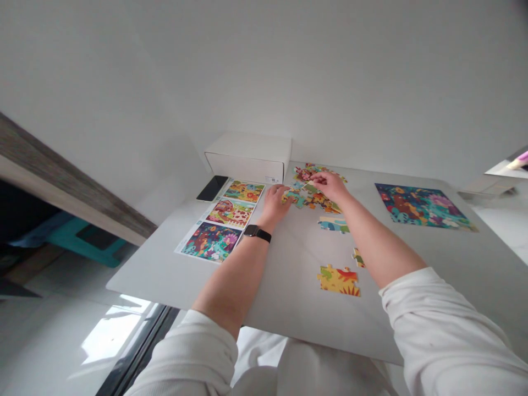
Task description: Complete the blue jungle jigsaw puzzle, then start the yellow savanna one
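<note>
My right hand pinches a pale green jigsaw piece between its fingertips, just above a loose cluster of colourful pieces. My left hand is at the cluster's left edge, its fingertips at or on a joined group of pieces. A black smartwatch sits on my left wrist. Nearer me lie a yellow-and-orange joined section, a small single piece and a blue-and-cream section. To the right lies a finished blue jungle-scene puzzle.
The white table has a rounded corner near me. At its left edge lie a strip of printed picture cards and a black phone. A white cardboard box stands at the far edge against a white wall. A teal stool stands on the floor beyond the left edge.
</note>
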`<state>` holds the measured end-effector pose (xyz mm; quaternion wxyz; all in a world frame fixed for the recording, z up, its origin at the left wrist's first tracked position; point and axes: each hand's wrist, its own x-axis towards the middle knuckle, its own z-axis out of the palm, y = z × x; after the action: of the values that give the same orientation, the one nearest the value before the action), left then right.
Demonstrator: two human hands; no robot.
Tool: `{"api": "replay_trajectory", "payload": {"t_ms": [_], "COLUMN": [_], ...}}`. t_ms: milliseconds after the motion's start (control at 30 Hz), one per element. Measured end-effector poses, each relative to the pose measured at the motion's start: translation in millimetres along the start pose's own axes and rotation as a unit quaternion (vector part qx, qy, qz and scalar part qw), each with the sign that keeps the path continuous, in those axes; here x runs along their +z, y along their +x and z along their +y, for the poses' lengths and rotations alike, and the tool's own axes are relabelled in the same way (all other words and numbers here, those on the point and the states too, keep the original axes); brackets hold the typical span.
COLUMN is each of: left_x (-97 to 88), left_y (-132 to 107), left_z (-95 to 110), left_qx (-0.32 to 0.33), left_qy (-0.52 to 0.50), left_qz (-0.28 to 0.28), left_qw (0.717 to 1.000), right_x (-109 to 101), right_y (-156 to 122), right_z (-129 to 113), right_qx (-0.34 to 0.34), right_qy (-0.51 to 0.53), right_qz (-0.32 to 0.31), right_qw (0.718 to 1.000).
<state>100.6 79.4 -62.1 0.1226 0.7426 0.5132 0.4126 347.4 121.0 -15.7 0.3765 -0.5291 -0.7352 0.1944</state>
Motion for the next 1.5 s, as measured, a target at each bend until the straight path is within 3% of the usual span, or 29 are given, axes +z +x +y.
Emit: {"api": "replay_trajectory", "payload": {"t_ms": [100, 233, 333, 433, 500, 600, 733, 867, 1033, 1233, 1500], "left_x": [-1.9, -3.7, -9.0, -16.5, -20.6, -22.9, -16.5, -6.8, -2.8, -0.6, -3.9], "left_y": [2.6, 2.7, -2.1, -10.1, -16.5, -27.7, -45.2, -60.1, -69.5, -70.3, -69.4], "left_z": [14.6, 41.5, 61.2, 74.8, 79.8, 82.0, 78.3, 73.7, 70.9, 67.0, 66.4], "left_qx": [0.010, -0.016, -0.011, -0.034, -0.057, -0.089, -0.125, -0.161, -0.155, -0.189, -0.181], "left_qy": [-0.107, -0.249, -0.274, -0.289, -0.309, -0.326, -0.332, -0.347, -0.343, -0.368, -0.389], "left_qz": [-0.003, -0.089, -0.149, -0.164, -0.165, -0.163, -0.144, -0.139, -0.135, -0.127, -0.140], "left_qw": [0.994, 0.964, 0.950, 0.943, 0.935, 0.927, 0.924, 0.914, 0.917, 0.902, 0.892], "right_x": [-7.9, -20.7, -32.3, -44.7, -50.6, -51.5, -38.2, -22.9, -16.5, -14.5, -11.2], "right_y": [-9.7, -37.0, -64.3, -93.5, -111.8, -133.2, -146.9, -150.4, -154.8, -157.8, -160.0], "right_z": [-10.8, -28.1, -38.9, -45.4, -47.8, -49.7, -47.0, -36.1, -25.9, -22.7, -26.1], "right_qx": [0.008, 0.018, 0.027, 0.068, 0.107, 0.137, 0.126, 0.139, 0.142, 0.126, 0.131], "right_qy": [0.099, 0.145, 0.161, 0.182, 0.195, 0.202, 0.191, 0.167, 0.151, 0.133, 0.122], "right_qz": [-0.013, -0.034, -0.010, 0.030, 0.021, -0.030, -0.069, -0.066, -0.036, -0.014, -0.031], "right_qw": [0.995, 0.989, 0.987, 0.980, 0.975, 0.969, 0.971, 0.974, 0.978, 0.983, 0.983]}}
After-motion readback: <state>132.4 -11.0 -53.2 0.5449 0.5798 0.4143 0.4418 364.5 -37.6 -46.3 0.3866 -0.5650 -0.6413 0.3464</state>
